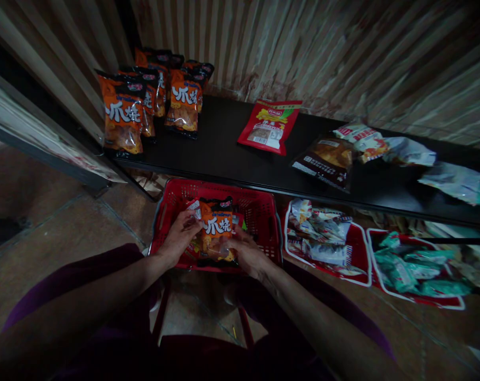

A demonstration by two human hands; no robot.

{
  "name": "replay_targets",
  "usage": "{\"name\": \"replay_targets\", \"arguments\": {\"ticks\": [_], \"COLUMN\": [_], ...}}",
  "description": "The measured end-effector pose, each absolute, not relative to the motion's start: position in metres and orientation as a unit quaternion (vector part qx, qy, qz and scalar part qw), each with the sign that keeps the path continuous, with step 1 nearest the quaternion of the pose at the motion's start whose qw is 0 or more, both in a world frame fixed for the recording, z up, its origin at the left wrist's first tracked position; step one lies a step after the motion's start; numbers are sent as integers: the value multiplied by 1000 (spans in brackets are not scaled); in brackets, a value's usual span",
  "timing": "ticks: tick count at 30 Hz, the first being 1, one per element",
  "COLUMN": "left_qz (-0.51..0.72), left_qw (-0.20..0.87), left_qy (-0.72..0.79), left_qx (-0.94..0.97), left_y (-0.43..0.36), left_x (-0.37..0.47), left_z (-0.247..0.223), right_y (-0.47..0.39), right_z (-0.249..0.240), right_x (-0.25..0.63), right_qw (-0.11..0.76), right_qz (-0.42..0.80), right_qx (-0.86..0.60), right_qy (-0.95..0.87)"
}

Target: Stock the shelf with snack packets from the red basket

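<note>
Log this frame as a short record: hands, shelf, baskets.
left hand: grips left edge of orange snack bag
right hand: grips its right edge
under both: red basket
shelf, left to right: upright orange bags, red packet, brown bag, pale packets
other baskets: one with white packets, one with green packets

Orange snack bag point(217, 233)—between both hands point(213, 241)

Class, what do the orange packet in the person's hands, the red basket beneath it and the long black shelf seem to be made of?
Orange packet: thin, glossy plastic film, judging by its crinkled ends and highlights.
Red basket: probably rigid moulded plastic; its walls have regular perforations.
Black shelf: smooth, low sheen; painted metal or laminated board, unclear which.
</note>
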State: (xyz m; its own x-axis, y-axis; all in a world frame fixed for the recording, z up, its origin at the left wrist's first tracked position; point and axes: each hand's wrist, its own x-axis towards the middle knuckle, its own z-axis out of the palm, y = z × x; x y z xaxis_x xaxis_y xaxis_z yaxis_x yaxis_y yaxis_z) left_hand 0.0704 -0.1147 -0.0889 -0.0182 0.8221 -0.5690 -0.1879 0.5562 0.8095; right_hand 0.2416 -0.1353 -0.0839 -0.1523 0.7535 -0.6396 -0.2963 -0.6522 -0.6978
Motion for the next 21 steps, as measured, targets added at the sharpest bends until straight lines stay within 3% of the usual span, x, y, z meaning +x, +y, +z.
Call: {"name": "replay_targets", "arguments": {"ticks": [13,21], "left_qz": [385,316], "left_qw": [738,748], "left_qy": [542,532], "left_qx": [117,240], "left_y": [-88,-76], "left_x": [63,51], "left_z": [-81,-76], "right_y": [-138,-140], "right_z": [-74,-72], "right_x": [237,239], "right_qw": [304,275], "right_qz": [770,776], "right_qx": [-529,-538], "right_qy": [-187,-182]}}
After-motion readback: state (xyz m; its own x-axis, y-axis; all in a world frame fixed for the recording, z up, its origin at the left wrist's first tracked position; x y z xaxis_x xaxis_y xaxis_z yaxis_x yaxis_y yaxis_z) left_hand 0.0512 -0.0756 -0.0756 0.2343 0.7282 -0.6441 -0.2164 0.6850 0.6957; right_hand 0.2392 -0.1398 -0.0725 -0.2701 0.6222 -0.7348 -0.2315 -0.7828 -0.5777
